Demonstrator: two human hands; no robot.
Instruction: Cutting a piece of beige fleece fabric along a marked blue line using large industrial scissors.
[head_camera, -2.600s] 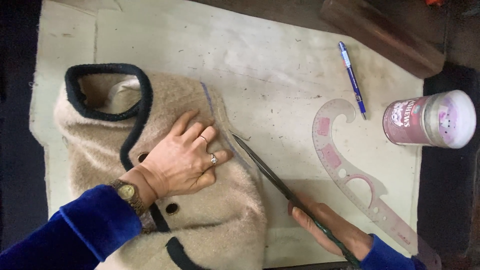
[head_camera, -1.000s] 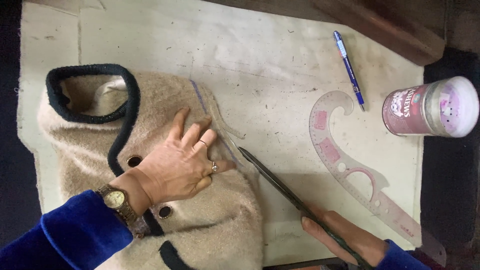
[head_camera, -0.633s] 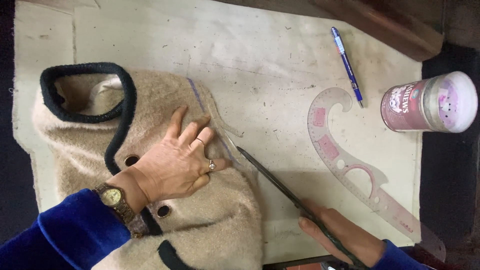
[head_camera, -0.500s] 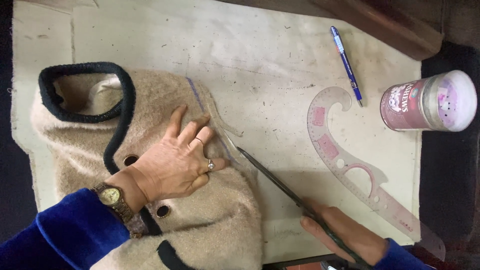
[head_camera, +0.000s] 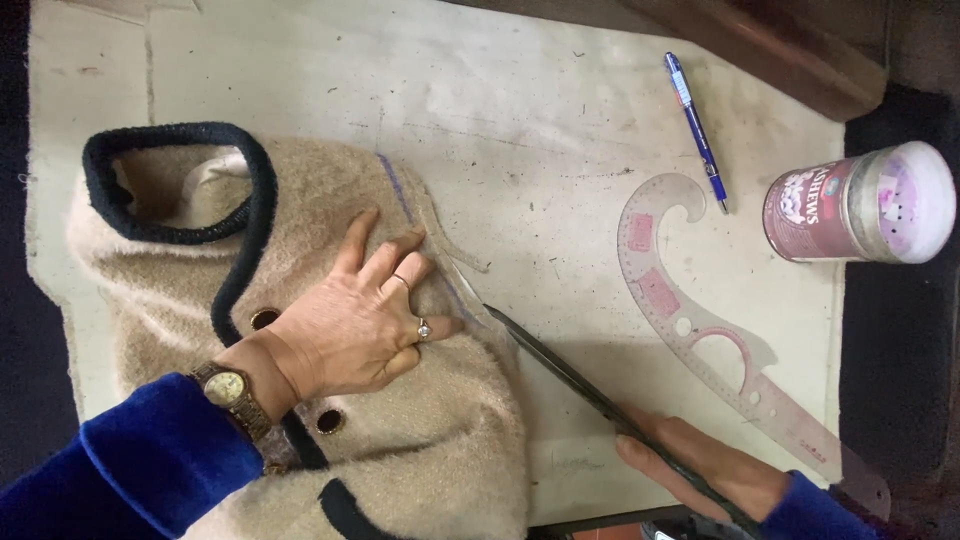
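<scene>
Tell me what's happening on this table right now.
A person is cutting fabric. The left hand lies flat on a fuzzy beige jacket with dark trim, pinning it to the cream cloth spread over the table. The right hand holds long scissors, their tips at the jacket's edge beside a blue chalk line. Off to the right lie a pink curved ruler, a blue pen and a pink jar on its side.

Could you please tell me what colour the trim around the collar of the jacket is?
The trim is black, on a beige jacket; seen in the head view.
</scene>
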